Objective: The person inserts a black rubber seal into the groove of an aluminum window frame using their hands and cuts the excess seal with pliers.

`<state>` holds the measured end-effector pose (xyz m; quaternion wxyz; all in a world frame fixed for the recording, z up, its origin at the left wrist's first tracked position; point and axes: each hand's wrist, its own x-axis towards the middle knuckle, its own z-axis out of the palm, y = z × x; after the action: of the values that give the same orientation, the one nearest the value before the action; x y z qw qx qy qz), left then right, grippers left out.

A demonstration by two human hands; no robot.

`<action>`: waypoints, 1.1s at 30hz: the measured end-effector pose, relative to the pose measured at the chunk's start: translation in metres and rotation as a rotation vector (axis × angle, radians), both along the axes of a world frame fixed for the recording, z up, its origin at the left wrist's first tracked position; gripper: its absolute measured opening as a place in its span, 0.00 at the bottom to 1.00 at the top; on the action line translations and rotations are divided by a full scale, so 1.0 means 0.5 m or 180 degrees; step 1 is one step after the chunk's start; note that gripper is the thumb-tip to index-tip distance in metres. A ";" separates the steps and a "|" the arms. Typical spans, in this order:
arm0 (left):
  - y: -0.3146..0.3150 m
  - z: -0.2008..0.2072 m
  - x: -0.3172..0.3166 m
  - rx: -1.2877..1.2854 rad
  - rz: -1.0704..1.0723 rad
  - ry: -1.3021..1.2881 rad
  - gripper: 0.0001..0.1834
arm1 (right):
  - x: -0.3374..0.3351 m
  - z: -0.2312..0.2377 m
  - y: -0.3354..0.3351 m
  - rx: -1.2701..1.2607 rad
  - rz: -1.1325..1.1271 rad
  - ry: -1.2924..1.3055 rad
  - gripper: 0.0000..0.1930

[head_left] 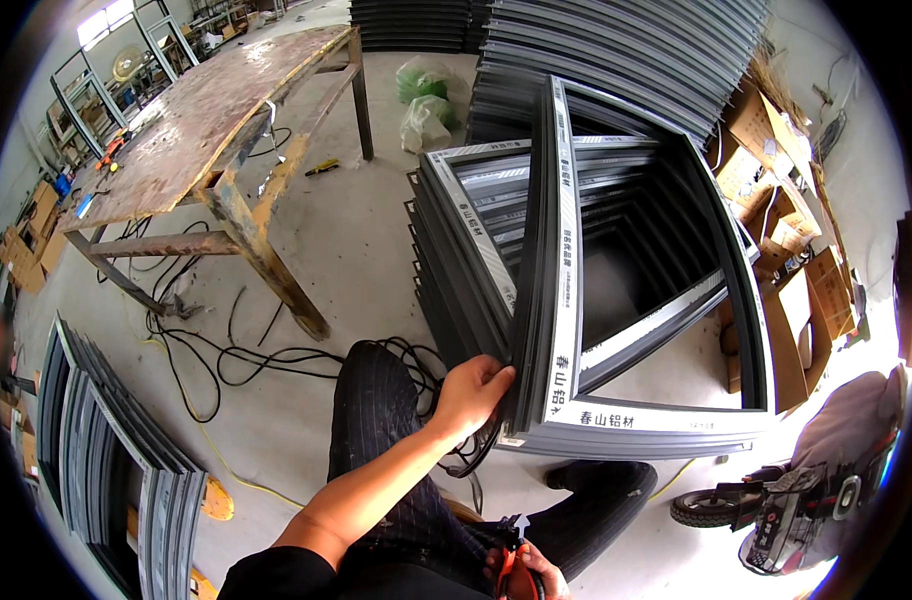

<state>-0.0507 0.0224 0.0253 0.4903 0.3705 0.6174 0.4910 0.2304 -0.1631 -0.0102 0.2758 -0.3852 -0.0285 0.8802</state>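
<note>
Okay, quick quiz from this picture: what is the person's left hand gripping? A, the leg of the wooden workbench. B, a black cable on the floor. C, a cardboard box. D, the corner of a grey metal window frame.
D: the left hand closes on the lower corner of the grey metal window frame, which stands tilted against a stack of similar frames.

The left arm comes up from the near edge & stretches far and to the right, bare from the elbow down. The left hand [468, 392] is at the end of it, wrist bent a bit, fingers curled round and thumb on top, gripping tight. The right hand [528, 575] is low & near, close to the body, mostly hidden, fingers closed in a fist.
</note>
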 end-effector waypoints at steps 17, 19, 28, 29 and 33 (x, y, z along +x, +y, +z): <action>-0.209 0.012 0.002 -0.0179 -0.0745 -0.1438 0.15 | -0.042 0.214 0.149 0.1209 0.1286 -0.1218 0.31; -0.209 0.004 0.006 -0.0313 -0.0731 -0.1359 0.15 | -0.064 0.226 0.179 0.1902 0.1760 -0.1868 0.26; -0.204 0.015 0.039 -0.0093 -0.0172 -0.1093 0.10 | -0.124 0.274 0.312 0.4220 0.3342 -0.3004 0.30; -0.204 0.007 0.041 -0.0118 -0.0154 -0.1085 0.09 | -0.126 0.278 0.319 0.4209 0.3481 -0.3020 0.30; -0.209 0.015 0.028 -0.0020 -0.0184 -0.0967 0.09 | -0.144 0.294 0.345 0.4066 0.3927 -0.3004 0.30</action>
<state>-0.0365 -0.0820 0.0326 0.5932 0.3080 0.5267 0.5252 0.1586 0.0094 0.1369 -0.1130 -0.3924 -0.7962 0.4465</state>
